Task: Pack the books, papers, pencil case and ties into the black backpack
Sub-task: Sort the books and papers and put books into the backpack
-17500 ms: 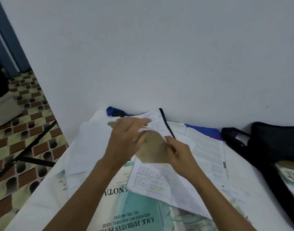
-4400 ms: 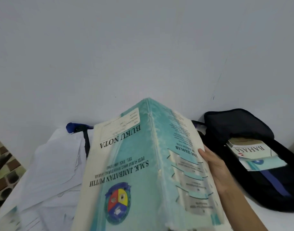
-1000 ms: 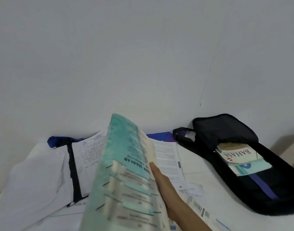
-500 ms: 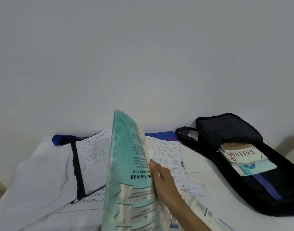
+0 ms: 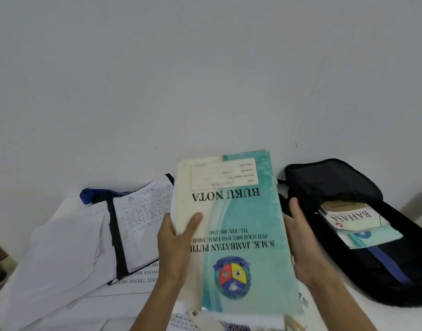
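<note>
Between your two hands, seen from the head camera, you are holding the teal notebook (image 5: 238,235) upright, its cover facing you and its title reading upside down. Your left hand (image 5: 175,237) is pinching the left edge. The thumb is pressing flat on the cover and the other fingers are going behind the book, where I cannot tell how they are lying. Your right hand (image 5: 301,232) is bracing the opposite long edge with straight fingers held close together, not curling round it.

The black backpack (image 5: 334,185) is lying open just to the right of that hand. A Bahasa book (image 5: 351,217) is already sitting inside it, on top of a second book (image 5: 372,237). Loose papers (image 5: 61,247) and a handwritten sheet (image 5: 143,218) are waiting on the left, with something blue (image 5: 87,195) bunched up by the wall behind them.

You are probably carrying this notebook over to the bag. To do that well, you should be keeping the left pinch firm so the soft cover is not fanning open. You should also be turning the book flat and sliding it in on top of the two books, its long edge running along the bag. Your right hand is likely doing more good holding the opening wide.
</note>
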`<move>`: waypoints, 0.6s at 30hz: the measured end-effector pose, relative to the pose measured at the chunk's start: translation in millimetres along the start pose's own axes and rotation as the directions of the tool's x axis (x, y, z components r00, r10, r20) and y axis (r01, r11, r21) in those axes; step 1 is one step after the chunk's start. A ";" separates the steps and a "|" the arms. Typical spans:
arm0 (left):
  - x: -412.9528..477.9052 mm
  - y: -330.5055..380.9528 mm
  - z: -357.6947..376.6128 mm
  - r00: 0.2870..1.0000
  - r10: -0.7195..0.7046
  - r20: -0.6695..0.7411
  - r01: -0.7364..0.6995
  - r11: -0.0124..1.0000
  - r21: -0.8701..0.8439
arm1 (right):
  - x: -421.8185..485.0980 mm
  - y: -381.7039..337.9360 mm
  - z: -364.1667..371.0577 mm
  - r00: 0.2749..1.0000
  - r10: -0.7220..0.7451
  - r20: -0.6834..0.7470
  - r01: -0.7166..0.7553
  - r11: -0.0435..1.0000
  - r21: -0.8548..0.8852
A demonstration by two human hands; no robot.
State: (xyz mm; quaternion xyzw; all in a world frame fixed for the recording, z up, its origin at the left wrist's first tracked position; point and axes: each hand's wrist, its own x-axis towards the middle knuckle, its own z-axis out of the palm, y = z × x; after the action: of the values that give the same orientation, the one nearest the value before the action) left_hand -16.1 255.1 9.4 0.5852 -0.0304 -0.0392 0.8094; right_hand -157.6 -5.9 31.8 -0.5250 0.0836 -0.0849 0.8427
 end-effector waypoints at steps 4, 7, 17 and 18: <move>-6.1 7.2 13.7 0.983 0.178 -0.051 -0.174 0.982 0.080 | 36.0 4.7 76.5 0.980 -0.194 -0.038 0.156 0.876 -0.456; -11.2 3.6 18.2 0.967 0.256 -0.017 -0.252 0.960 0.126 | 35.9 12.7 64.0 0.923 -0.371 -0.106 0.269 0.816 -0.513; -16.3 -38.0 1.1 0.979 0.101 0.174 -0.151 0.941 0.304 | 36.4 67.5 34.8 0.948 -0.244 -0.205 0.109 0.854 -0.509; -13.9 -38.7 0.0 0.980 0.094 0.177 -0.145 0.942 0.304 | 38.0 70.6 34.6 0.948 -0.238 -0.212 0.105 0.862 -0.496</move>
State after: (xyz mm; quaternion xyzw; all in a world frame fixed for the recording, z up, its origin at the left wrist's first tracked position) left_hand -31.0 244.4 -27.4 0.6990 -0.1365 -0.0312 0.7013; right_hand -108.8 46.1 -18.5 -0.7058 0.1667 -0.2066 0.6568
